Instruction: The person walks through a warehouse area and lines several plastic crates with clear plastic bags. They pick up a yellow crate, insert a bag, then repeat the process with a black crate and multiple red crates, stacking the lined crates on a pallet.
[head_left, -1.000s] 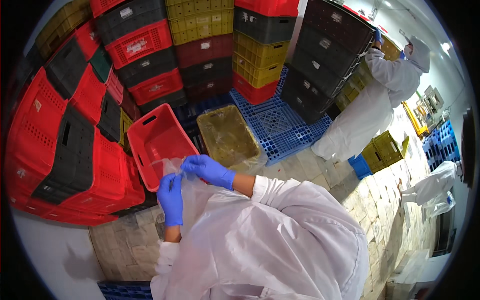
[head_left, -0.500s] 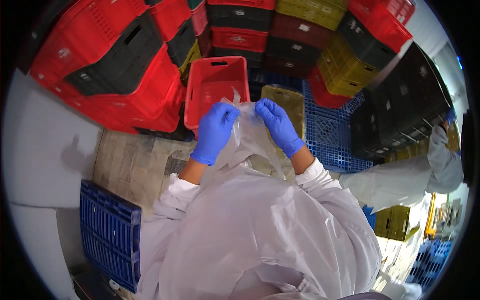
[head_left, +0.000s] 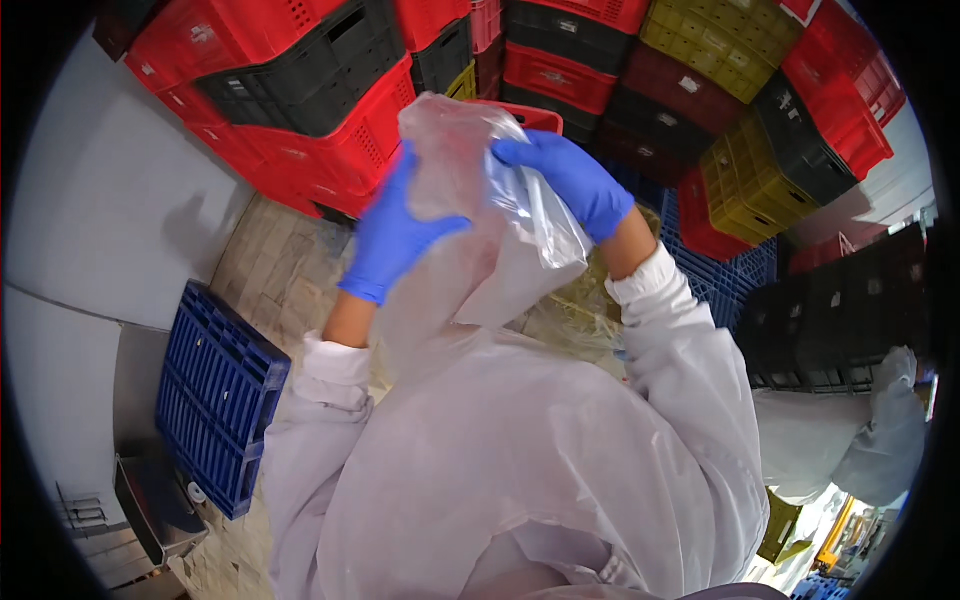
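A large clear plastic bag (head_left: 450,170) spreads in front of my chest. My right hand (head_left: 575,180), in a blue glove, pinches its folded, shiny edge between thumb and fingers. My left hand (head_left: 390,240), gloved the same way, lies against the bag's left side with the thumb stretched out from the fingers; its fingertips are blurred by motion. Behind the bag stands a red crate (head_left: 535,116), mostly hidden, with only part of its rim showing. The lower part of the bag hangs over my white apron (head_left: 480,430).
Stacked red and black crates (head_left: 330,70) line the left, and yellow and red crates (head_left: 760,165) the right. A blue pallet (head_left: 220,400) leans at the left wall. Another blue pallet (head_left: 715,270) lies at right. A person in white (head_left: 850,440) stands far right.
The bag has been raised and spread wider, and now covers most of the red crate. My left hand has let go its pinch and opened. The view has shifted left.
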